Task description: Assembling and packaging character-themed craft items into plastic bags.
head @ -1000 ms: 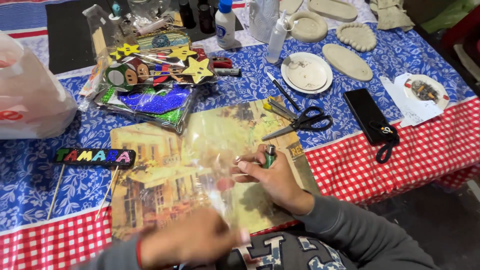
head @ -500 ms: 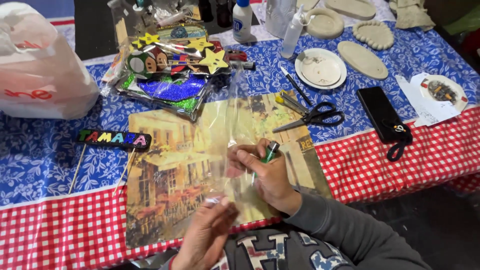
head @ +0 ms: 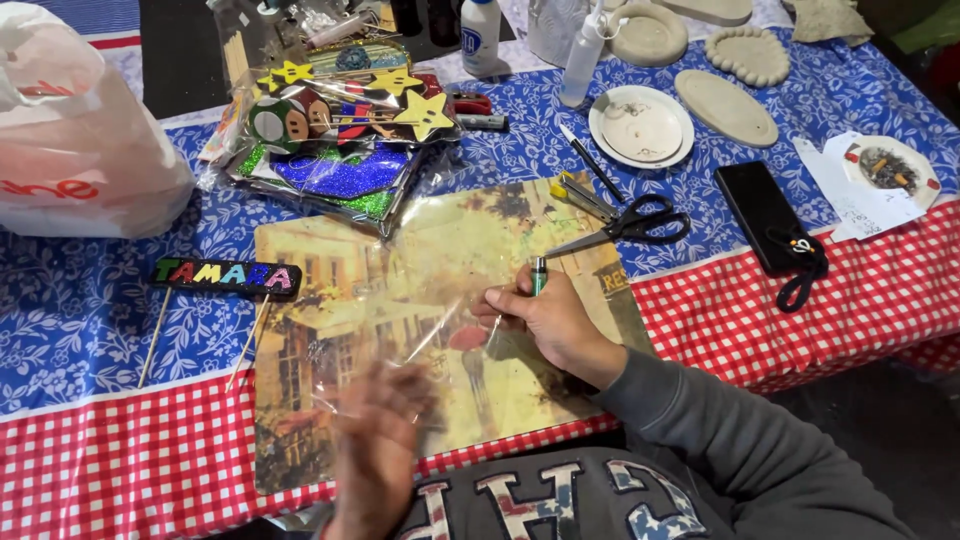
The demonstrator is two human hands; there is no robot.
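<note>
Right hand (head: 548,318): fingers curled closed around a small green lighter (head: 539,276), which stands upright out of the fist; fingertips also pinch the edge of a clear cellophane sheet (head: 430,300). Left hand (head: 378,440): blurred, fingers spread and apart, resting on or just over the near part of the same sheet; whether it grips the film cannot be told. The sheet lies over a placemat with a painted street scene (head: 300,330), on a blue floral and red checked tablecloth (head: 90,320). Just beyond the lighter: black-handled scissors (head: 625,225), blades toward the mat. Further back: a bag of glittered star and mushroom cutouts (head: 340,120). Left of the mat: a coloured letter topper on sticks (head: 226,276). Right: a black phone (head: 765,215), a white saucer (head: 641,126), an ashtray (head: 888,170). Far left: a white plastic bag (head: 70,150).
</note>
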